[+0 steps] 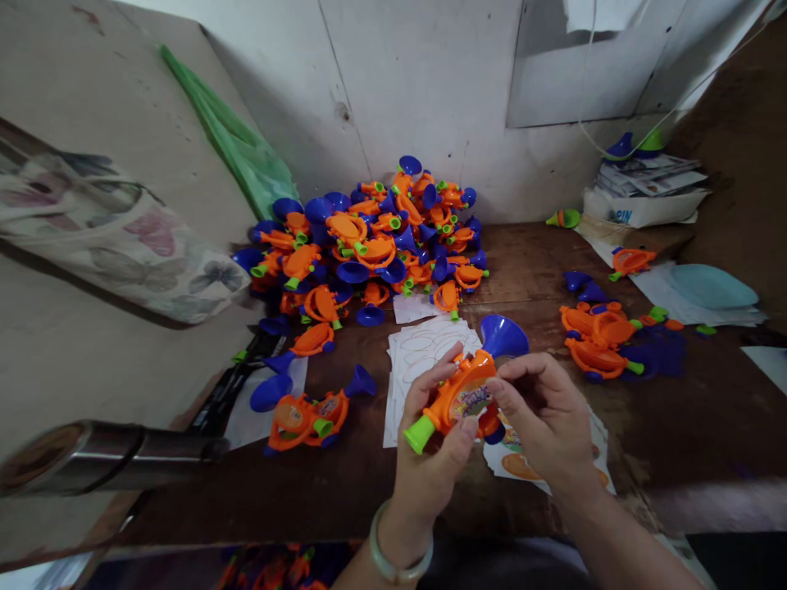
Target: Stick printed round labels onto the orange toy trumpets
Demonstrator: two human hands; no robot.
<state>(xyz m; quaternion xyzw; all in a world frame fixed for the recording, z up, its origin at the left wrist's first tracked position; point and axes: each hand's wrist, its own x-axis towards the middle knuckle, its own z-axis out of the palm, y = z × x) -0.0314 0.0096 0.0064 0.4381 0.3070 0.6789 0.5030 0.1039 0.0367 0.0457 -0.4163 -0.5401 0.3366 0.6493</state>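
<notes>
My left hand (430, 442) is wrapped round an orange toy trumpet (446, 401) with a blue bell and a green mouthpiece, tilted with the bell up and to the right. An oval printed sticker (472, 400) lies on the trumpet's flat face, with my left thumb along its lower edge. At the sticker's upper right edge, my right hand (544, 418) has its thumb and bent forefinger close together. Below the hands lies a sheet of stickers (522, 465), partly covered by my right hand. Behind the trumpet is a stack of white sheets with oval outlines (409, 360).
A large heap of toy trumpets (375, 238) rests against the wall. More trumpets (307, 418) lie at left, with several orange parts (599, 336) at right. A steel flask (111, 455), a cloth bag (153, 246) and a light blue dish (713, 285) are at the sides.
</notes>
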